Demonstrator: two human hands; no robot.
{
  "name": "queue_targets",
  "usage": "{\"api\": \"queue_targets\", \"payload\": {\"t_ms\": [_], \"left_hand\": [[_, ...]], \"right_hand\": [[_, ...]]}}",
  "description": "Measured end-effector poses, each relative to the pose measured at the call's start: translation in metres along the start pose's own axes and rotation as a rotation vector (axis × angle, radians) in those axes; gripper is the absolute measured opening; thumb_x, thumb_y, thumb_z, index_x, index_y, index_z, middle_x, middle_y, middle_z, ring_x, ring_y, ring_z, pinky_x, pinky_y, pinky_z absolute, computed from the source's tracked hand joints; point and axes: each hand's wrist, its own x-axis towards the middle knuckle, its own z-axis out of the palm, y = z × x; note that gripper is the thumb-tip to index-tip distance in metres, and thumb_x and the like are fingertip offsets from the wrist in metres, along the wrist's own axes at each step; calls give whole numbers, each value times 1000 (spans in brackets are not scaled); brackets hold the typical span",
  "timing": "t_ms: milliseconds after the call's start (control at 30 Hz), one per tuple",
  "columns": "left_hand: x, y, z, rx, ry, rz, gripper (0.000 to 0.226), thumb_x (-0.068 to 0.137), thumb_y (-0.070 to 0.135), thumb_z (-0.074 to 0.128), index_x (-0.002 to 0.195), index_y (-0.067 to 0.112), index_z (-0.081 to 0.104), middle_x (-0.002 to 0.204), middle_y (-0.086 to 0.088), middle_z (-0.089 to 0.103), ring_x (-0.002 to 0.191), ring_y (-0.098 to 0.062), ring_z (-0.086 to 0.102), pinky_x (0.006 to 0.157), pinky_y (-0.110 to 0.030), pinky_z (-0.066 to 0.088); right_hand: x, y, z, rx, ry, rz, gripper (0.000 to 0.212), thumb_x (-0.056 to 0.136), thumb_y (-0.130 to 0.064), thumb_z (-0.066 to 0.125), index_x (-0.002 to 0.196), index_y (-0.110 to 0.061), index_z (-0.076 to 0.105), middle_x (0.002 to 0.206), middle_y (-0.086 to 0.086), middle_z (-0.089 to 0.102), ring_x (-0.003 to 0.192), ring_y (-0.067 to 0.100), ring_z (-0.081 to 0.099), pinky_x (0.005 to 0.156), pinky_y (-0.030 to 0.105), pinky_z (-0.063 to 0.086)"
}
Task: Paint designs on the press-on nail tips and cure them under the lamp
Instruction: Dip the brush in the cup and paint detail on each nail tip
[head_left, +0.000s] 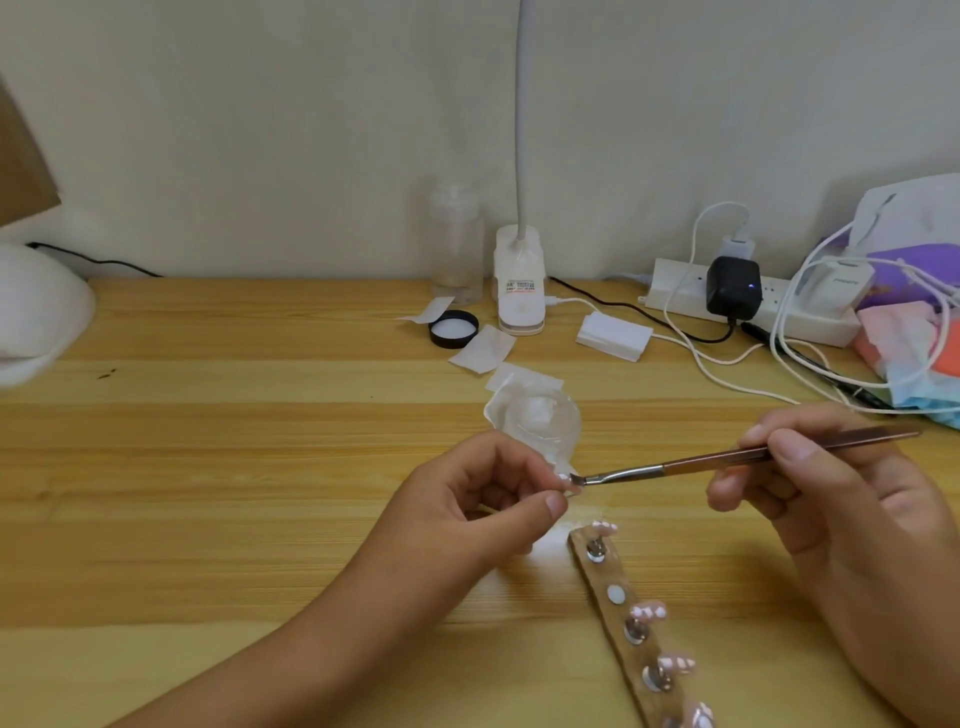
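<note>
1. The left hand (483, 499) is curled up. It pinches one small nail tip (567, 480) between the thumb and the fingers, a little way above the wooden table (208, 467).
2. The right hand (831, 493) holds a thin brush (727, 457) the way you hold a pencil, with the fingers closed round the handle. The hairs of the brush touch the nail tip.
3. A long strip (618, 618) lies on the table just below the hands. More painted nails (649, 610) sit along it on little round pegs. One spot shows only a white dot.
4. I think the nail tip is very light, thin and hard. It looks smooth, so it could slip or pop out of the fingers. Wet paint would smear too.
5. So it is best held by its sides or from under it, never on the painted top. I cannot tell if this one sits on a peg.
6. The brush looks light with soft hairs. A hold closer to the metal part would keep it steadier.
7. A white lamp (519, 280) stands at the back of the table, well apart from the hands. A small clear dish (540, 415) sits between the lamp and the hands.
</note>
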Motion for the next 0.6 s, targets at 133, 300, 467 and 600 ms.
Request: {"api": "queue_targets", "payload": {"t_ms": [133,300,467,600], "left_hand": [[-1,-1,0,27,-21,10,10,71,37,72,78,31,70,80,10,66,71,-3,56,65,-15,46],[-1,-2,0,34,-16,-2,8,73,34,72,78,30,69,83,9,68,74,-3,58,65,-15,48],[-1,1,1,-41,-13,-23,4,77,20,70,77,23,70,86,11,73,75,-2,62,65,-15,51],[0,2,1,-81,-8,-26,9,81,12,72,78,21,70,83,8,73,73,-2,64,66,-17,53]], "right_hand": [[1,1,-1,-35,0,-5,41,72,-59,76,84,-20,69,62,6,64,62,18,65,65,20,55],[1,5,-4,-45,-5,-27,31,75,-51,76,81,-21,68,61,5,61,60,17,63,63,19,53],[1,8,-8,-23,-34,-65,13,78,-30,59,74,-21,68,59,3,59,54,16,59,58,17,51],[1,7,-8,11,-57,-93,15,78,-25,55,75,-22,69,61,4,60,56,17,61,61,19,52]]}}
